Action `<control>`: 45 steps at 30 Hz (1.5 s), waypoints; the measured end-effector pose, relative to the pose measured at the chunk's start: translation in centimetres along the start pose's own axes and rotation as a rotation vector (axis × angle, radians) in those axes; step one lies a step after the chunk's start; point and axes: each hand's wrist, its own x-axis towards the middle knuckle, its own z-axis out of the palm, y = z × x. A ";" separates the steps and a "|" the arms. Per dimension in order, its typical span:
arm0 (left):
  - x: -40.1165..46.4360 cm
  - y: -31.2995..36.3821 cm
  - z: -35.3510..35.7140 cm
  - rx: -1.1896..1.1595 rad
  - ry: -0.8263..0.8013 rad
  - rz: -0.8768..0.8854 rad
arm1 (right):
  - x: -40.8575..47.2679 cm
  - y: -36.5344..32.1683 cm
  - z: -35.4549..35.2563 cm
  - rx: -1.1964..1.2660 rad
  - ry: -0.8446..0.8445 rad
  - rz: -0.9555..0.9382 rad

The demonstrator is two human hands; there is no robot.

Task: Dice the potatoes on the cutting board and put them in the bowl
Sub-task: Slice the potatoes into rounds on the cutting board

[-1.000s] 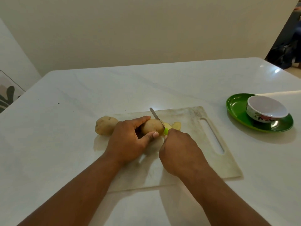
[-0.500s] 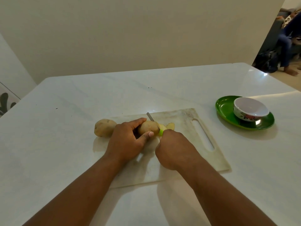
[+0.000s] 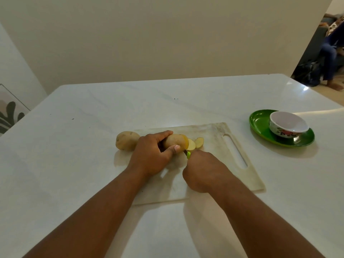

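Observation:
A pale cutting board (image 3: 214, 138) lies on the white table. My left hand (image 3: 150, 155) grips a potato (image 3: 174, 140) on the board, thumb and fingers around it. Two cut slices (image 3: 195, 143) lie just right of its cut end. My right hand (image 3: 202, 170) holds a knife with a green handle (image 3: 188, 155); its blade is down in the potato and mostly hidden. A second whole potato (image 3: 127, 140) rests at the board's left edge. The white bowl (image 3: 288, 124) with a flower pattern stands empty to the right.
The bowl sits on a green plate (image 3: 260, 125) at the table's right side. A person sits in the room beyond the far right corner (image 3: 331, 53). A framed picture (image 3: 9, 112) leans at the left.
The knife has gone down through the potato; its raised blade no longer shows above it. Another slice has come off at the cut end. The left hand keeps its hold.

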 end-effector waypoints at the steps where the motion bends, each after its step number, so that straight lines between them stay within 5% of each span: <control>1: 0.0 0.0 0.0 -0.003 -0.003 -0.002 | -0.1 0.0 -0.1 -0.015 -0.018 0.007; 16: 0.8 -1.3 -1.9 -0.199 -0.194 -0.050 | -4.3 5.1 2.4 0.126 0.235 -0.026; 26: 0.5 -1.5 -2.4 -0.133 -0.168 -0.036 | -1.9 2.5 2.9 0.144 0.440 -0.133; 45: 0.5 -1.1 -1.5 -0.117 -0.100 -0.030 | -2.2 0.6 2.5 -0.005 0.308 -0.060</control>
